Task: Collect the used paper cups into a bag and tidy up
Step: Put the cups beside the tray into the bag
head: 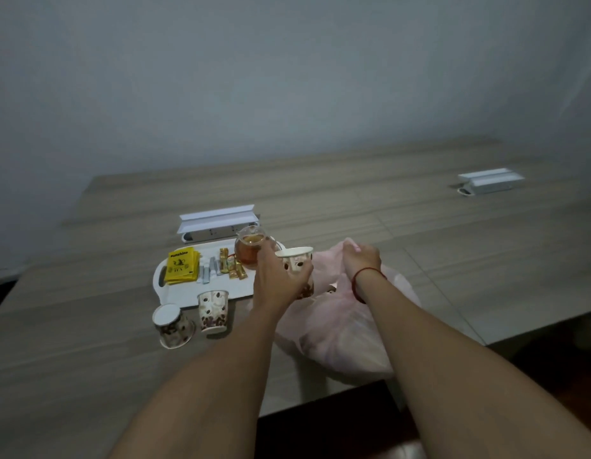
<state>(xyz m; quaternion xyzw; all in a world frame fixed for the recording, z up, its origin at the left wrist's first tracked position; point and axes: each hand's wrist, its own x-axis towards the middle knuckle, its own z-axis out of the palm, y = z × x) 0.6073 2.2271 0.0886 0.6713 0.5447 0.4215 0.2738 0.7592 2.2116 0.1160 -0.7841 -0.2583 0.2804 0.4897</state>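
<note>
My left hand (278, 280) grips a patterned paper cup (299, 260) upright, just left of the pink plastic bag (340, 332). My right hand (361, 260) pinches the bag's upper edge and holds it up. Something patterned shows inside the bag's mouth, too dim to identify. Another paper cup (214, 311) stands upright on the table in front of the tray. A third cup (171, 326) lies tipped on its side to the left of it.
A white tray (175, 298) holds yellow tea packets (182, 268), several sachets (229, 268) and a glass teapot (251, 248) with amber tea. A white socket box (218, 223) sits behind the tray, a second one (489, 182) far right. The table's front edge runs under my arms.
</note>
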